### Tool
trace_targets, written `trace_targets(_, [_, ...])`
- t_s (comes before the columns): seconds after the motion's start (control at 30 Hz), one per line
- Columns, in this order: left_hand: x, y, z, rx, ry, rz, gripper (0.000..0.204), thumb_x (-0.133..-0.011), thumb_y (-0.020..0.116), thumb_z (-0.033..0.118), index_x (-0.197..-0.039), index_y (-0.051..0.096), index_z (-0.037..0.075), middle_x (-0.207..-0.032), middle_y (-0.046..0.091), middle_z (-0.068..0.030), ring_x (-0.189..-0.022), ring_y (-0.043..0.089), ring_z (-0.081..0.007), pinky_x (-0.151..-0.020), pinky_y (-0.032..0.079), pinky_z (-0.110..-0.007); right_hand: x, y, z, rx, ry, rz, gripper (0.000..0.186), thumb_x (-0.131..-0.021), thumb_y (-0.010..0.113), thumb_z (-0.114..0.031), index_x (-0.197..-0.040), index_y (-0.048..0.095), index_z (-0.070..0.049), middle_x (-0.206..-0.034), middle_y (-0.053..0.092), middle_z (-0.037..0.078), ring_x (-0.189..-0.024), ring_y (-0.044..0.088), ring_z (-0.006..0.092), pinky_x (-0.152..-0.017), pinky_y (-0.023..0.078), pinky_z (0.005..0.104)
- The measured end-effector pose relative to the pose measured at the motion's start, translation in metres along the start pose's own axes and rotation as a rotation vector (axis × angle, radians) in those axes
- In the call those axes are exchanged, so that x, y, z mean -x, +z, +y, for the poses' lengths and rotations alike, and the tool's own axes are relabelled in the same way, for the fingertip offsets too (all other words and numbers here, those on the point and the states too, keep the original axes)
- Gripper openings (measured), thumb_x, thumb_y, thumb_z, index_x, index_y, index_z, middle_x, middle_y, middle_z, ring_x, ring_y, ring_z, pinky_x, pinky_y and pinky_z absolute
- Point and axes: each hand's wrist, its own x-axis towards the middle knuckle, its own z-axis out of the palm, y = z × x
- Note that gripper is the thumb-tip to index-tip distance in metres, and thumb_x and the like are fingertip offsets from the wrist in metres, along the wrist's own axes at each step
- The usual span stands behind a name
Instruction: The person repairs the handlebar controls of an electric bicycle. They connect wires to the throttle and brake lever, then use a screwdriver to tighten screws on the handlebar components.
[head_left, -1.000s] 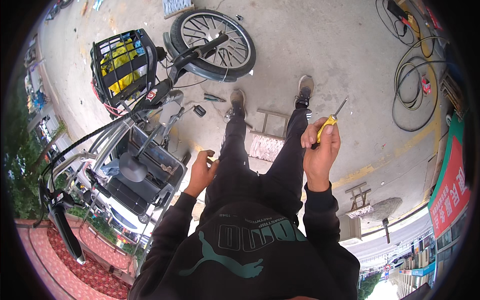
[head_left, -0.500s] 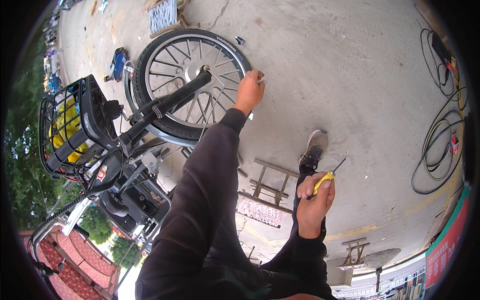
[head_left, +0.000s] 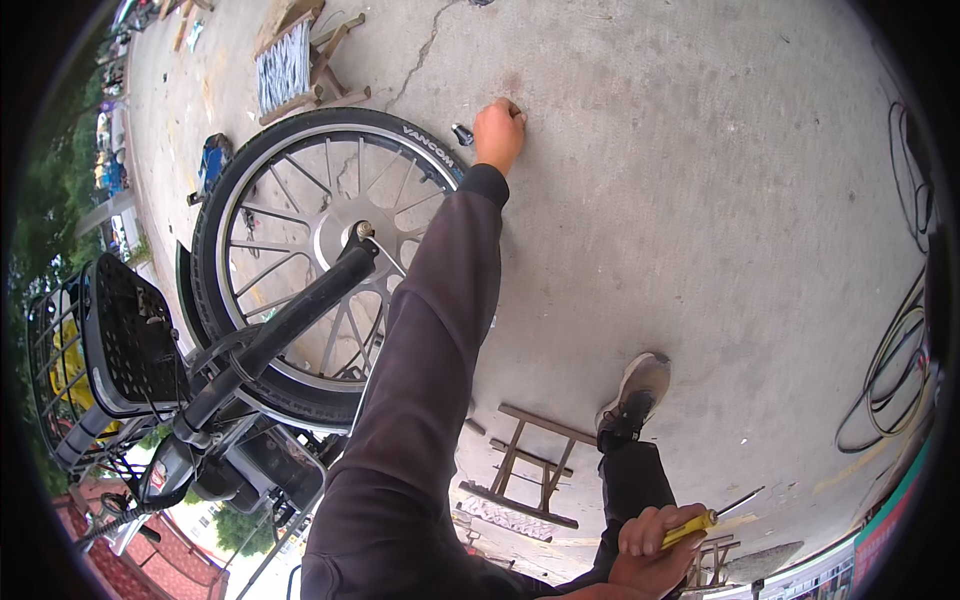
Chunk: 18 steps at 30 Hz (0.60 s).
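Note:
My left hand (head_left: 499, 135) reaches out over the concrete floor with its fingers curled together; whatever they may hold is hidden. Just left of it lies a small black object (head_left: 461, 134), too small to name. The bike wheel (head_left: 333, 240), with a black tyre and silvery spokes, stands left of that forearm, mounted on a dark fork arm (head_left: 290, 325). At the lower right, my right hand (head_left: 655, 550) is wrapped round the yellow handle of a screwdriver (head_left: 692, 527), its thin metal shaft pointing up and right.
A black basket (head_left: 130, 340) with yellow things inside sits on the bike. Wooden folding stools stand at the top (head_left: 287, 70) and below the middle (head_left: 535, 470). My shoe (head_left: 637, 388) rests on the floor. Coiled cables (head_left: 890, 380) lie at the right edge.
My left hand has moved from the tyre's edge to farther out over the floor. My right hand, still gripping the screwdriver, appears lower. The view has shifted, and the wheel now shows farther left and lower.

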Motion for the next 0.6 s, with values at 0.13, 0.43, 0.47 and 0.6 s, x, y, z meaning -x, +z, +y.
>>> trace_targets(0.13, [-0.002,-0.005,-0.014,-0.187,0.054,0.027,0.021,-0.088,0.067,0.01,-0.102,0.061,-0.005,-0.106,0.063,-0.0286,-0.092,0.066,-0.0471,-0.083,0.053,-0.052,-0.002,-0.006,0.003,-0.042,0.054,-0.018,0.043,-0.097,0.066,-0.048,-0.11,0.058,-0.007,-0.073,0.048,0.002,-0.064,0.045,0.0136,-0.055,0.041,0.0287])
trace_targets(0.43, [0.322,-0.129,0.156,0.689,-0.315,-0.387,0.009,-0.089,0.065,0.001,-0.097,0.062,-0.002,-0.077,0.066,-0.0127,-0.07,0.068,-0.0226,-0.063,0.054,-0.035,0.02,0.023,0.018,0.128,-0.063,-0.103,0.039,-0.108,0.039,-0.038,-0.112,0.053,-0.001,-0.073,0.043,0.0,-0.058,0.038,0.0078,-0.052,0.033,0.0215])
trace_targets(0.47, [0.347,-0.172,0.182,0.769,-0.328,-0.432,0.011,-0.093,0.066,0.004,-0.102,0.064,-0.002,-0.08,0.068,-0.0093,-0.072,0.068,-0.0183,-0.064,0.055,-0.032,0.035,0.034,0.002,0.123,-0.096,-0.111,0.039,-0.109,0.04,-0.036,-0.114,0.053,-0.001,-0.074,0.043,0.0,-0.06,0.038,0.0077,-0.053,0.032,0.0212])
trace_targets(0.6, [0.408,-0.364,0.262,1.077,-0.518,-0.47,0.024,-0.101,0.065,0.015,-0.118,0.067,-0.002,-0.1,0.072,-0.0077,-0.088,0.07,-0.0135,-0.081,0.058,-0.028,0.144,0.089,-0.074,0.394,-0.262,-0.357,0.033,-0.109,0.043,-0.024,-0.128,0.054,0.001,-0.081,0.046,-0.001,-0.068,0.041,0.007,-0.057,0.035,0.0214])
